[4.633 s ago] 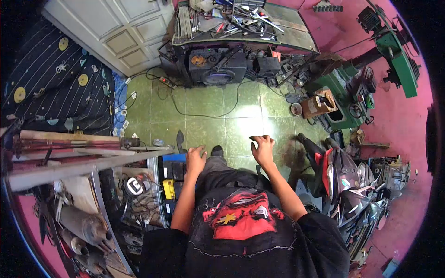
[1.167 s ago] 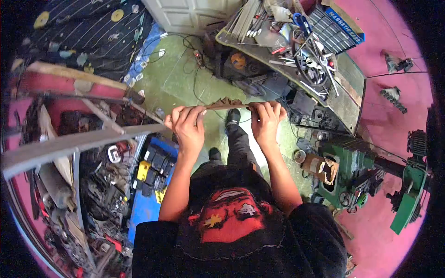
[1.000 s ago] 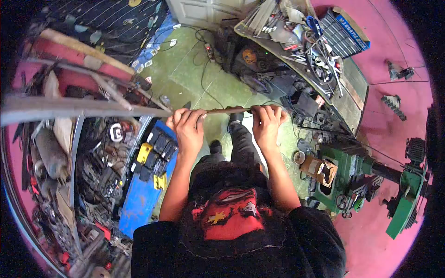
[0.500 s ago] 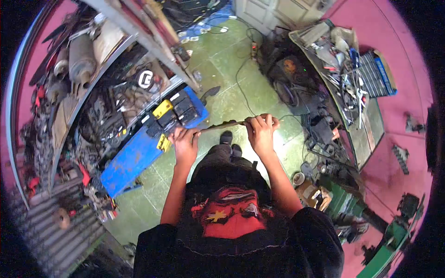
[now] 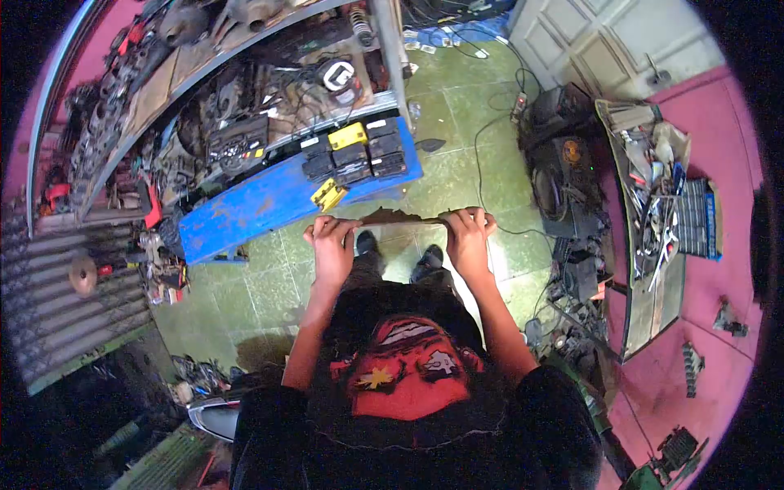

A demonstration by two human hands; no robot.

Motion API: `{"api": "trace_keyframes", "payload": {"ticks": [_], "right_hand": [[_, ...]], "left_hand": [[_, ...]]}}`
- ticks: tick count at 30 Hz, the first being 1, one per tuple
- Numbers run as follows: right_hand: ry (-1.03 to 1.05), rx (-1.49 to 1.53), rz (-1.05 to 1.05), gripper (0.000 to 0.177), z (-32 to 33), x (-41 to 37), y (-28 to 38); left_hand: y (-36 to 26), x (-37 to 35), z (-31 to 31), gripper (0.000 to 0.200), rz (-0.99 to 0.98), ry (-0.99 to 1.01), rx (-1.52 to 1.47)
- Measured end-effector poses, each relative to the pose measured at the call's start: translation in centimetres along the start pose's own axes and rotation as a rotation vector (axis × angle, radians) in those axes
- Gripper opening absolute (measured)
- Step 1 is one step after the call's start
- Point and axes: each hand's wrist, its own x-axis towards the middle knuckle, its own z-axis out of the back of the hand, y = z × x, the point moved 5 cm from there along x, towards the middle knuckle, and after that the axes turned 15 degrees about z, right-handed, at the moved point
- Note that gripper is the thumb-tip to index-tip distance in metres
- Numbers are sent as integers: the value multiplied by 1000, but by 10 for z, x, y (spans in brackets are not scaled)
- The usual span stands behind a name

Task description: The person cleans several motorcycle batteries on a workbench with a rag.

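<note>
Between my two hands a thin, flat brown piece with a ragged dark far edge (image 5: 400, 218) is held out level in front of me. Its left end is pinched by my left hand (image 5: 333, 245), fingers closed over the edge. My right hand (image 5: 465, 233) grips the other end the same way, thumb toward the middle. The piece is seen nearly edge-on, and I cannot tell what it is made of. Below it, both my feet stand on the green tiled floor (image 5: 269, 290).
Ahead on the left is a blue bench (image 5: 237, 216) bearing several black batteries (image 5: 351, 159) and a yellow one (image 5: 348, 135). Shelves (image 5: 278, 24) crowded with parts stand behind it. A tool-covered table (image 5: 645, 314) runs along the right wall. A black cable (image 5: 478, 155) crosses the floor toward a door (image 5: 604, 49).
My view has turned left, so the bench and shelves shift and the door shows more fully. Both hands keep hold of the piece, and my feet now appear farther apart.
</note>
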Motion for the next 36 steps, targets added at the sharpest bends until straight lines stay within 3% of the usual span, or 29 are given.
{"api": "trace_keyframes", "payload": {"ticks": [9,14,21,25,27,31,36], "right_hand": [[70,-120,31,12,-47,49,60],[162,-162,-34,12,-108,70,110],[221,-113,-72,18,-202,109,167],[291,-104,-71,22,-261,124,177],[276,-132,-33,12,-289,130,180],[467,-70,-84,22,-337,136,180],[482,-54,-129,26,-376,134,169]], "left_hand": [[100,24,2,19,74,21,-115],[183,54,13,18,110,146,-156],[282,108,49,15,75,133,-109],[332,127,47,13,109,178,-68],[355,130,39,12,110,139,-69],[395,133,22,10,212,176,-13],[419,141,1,10,277,234,69]]}}
